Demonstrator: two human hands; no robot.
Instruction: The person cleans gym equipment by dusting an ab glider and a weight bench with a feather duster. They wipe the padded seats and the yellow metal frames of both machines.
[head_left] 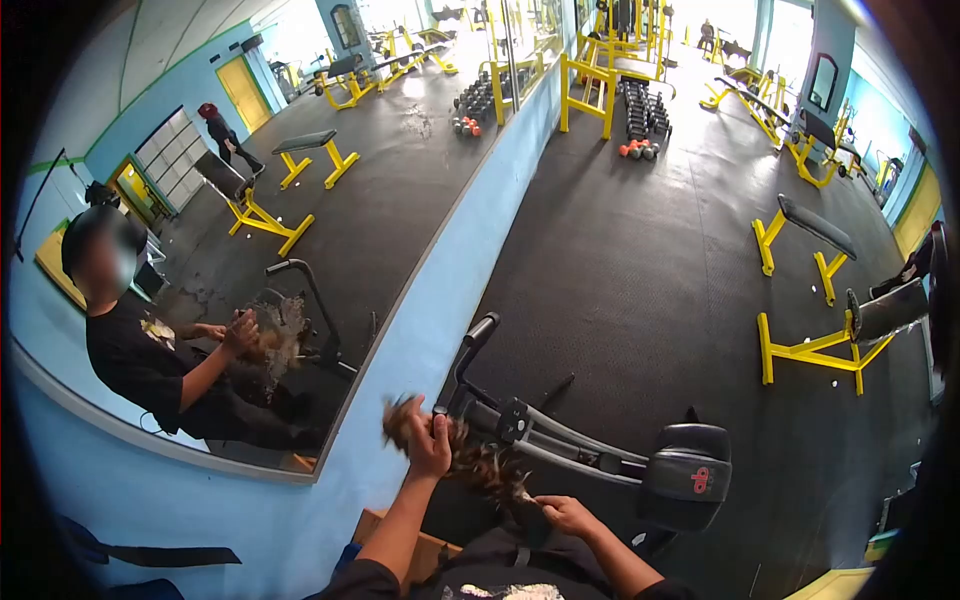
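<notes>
A feather duster (487, 470) with brown, ragged feathers lies across the front of my body. My right hand (570, 516) is closed round its thin handle end at the right. Among the feathers at the duster's other end is my left hand (430, 450), its fingers curled about them; some feather tips there are blurred. In the wall mirror (330, 230) at the left, both hands and the duster appear again, with the duster's reflection partly smeared.
Just beyond my hands stands an exercise machine with a black padded seat (690, 475) and grey rails. A blue wall ledge (400, 370) runs beneath the mirror. Yellow-framed benches (815, 350) stand at right, a dumbbell rack (645, 110) farther back. Another person (915, 265) is at the right edge.
</notes>
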